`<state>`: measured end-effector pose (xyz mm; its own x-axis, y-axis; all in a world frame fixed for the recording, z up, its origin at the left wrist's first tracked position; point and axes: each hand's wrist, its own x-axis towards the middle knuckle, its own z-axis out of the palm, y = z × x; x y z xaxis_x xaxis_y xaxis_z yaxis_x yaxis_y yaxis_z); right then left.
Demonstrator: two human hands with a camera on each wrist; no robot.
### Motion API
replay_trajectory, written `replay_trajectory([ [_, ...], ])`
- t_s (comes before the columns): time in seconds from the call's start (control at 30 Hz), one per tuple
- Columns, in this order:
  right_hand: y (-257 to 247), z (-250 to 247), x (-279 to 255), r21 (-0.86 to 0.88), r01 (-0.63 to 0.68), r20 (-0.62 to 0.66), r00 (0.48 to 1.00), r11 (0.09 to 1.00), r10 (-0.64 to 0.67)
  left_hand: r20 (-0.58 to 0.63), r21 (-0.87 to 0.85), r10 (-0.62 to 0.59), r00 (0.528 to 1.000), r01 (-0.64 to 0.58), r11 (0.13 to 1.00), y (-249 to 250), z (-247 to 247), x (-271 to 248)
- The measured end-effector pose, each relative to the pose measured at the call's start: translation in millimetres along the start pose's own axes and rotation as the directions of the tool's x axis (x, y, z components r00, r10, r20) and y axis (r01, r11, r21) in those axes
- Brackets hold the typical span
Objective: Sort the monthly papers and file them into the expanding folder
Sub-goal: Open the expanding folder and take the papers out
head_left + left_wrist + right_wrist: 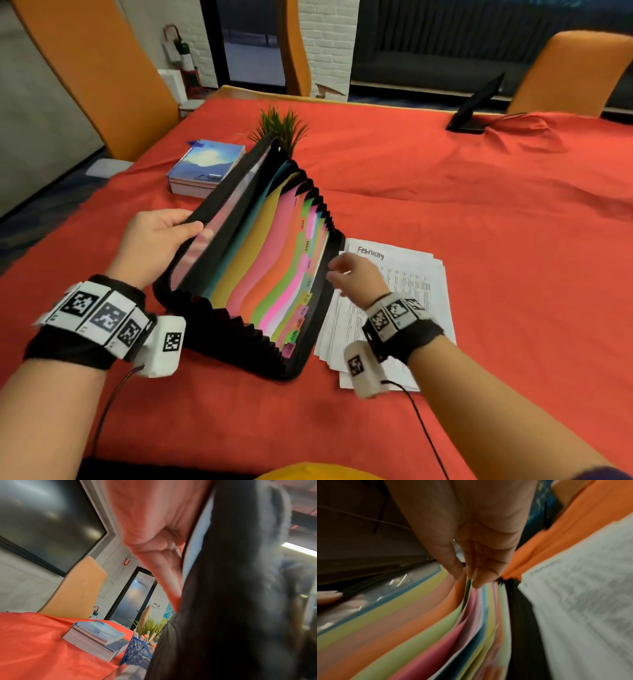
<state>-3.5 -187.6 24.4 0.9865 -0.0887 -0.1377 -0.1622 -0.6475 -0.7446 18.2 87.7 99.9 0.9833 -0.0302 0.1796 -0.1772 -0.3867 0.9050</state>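
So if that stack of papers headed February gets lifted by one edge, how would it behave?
The paper stack is loose, fanned sheets, so it would probably droop and slide apart. Nothing visibly binds it; pinching one edge likely lifts only the top sheets. It looks light, and the red tablecloth may drag slightly.

Head view: indoor light, moderate and even, soft shadows under both forearms; colours saturated on the red tablecloth (pixel 445 205). Wide-angle bending at edges, chairs (pixel 96 75) curve outward. Glare on the folder's (pixel 246 257) clear inner cover. Left wrist view: left hand (pixel 154 534) very close, soft focus; dark panel (pixel 42 520) on the wall carries hazy reflections; bright ceiling strip at right edge. Right wrist view: dim, heavy motion blur; printed papers (pixel 582 595) unreadable, right hand (pixel 471 540) in shade.
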Motion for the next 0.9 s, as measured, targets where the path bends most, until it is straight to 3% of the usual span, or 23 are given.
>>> replay_trajectory([
  [0.07,-16,28,10,0.092,-0.067,0.101,0.993,0.994,0.057,0.006,0.009,-0.012,1.000,0.012,1.000,-1,-3,0],
  [0.17,-23,58,22,0.043,-0.179,0.220,0.961,0.983,0.166,0.004,0.031,-0.034,0.999,0.034,0.999,-2,-8,0],
  [0.27,-24,71,31,-0.022,-0.282,0.216,0.936,0.959,0.280,-0.001,0.019,-0.050,0.999,0.050,0.999,-4,-11,-1],
  [0.37,-28,80,36,0.135,-0.367,0.144,0.926,0.920,0.349,-0.003,0.017,-0.049,0.999,0.049,0.999,-5,-14,-2],
  [0.47,-37,90,35,0.469,-0.256,-0.032,0.952,0.845,0.306,-0.028,-0.009,-0.047,0.999,0.046,0.999,-6,-15,-2],
  [0.57,-51,92,24,0.735,-0.129,-0.077,0.960,0.666,0.271,-0.039,-0.016,-0.031,0.999,0.031,0.999,-6,-17,-1],
  [0.73,-50,94,23,0.622,-0.193,-0.078,0.949,0.759,0.305,-0.048,-0.034,-0.035,0.998,0.034,0.999,-8,-25,0],
  [0.9,-50,80,25,0.549,-0.054,-0.187,0.965,0.834,0.186,-0.049,-0.065,-0.065,0.997,0.062,0.996,-10,-29,0],
])
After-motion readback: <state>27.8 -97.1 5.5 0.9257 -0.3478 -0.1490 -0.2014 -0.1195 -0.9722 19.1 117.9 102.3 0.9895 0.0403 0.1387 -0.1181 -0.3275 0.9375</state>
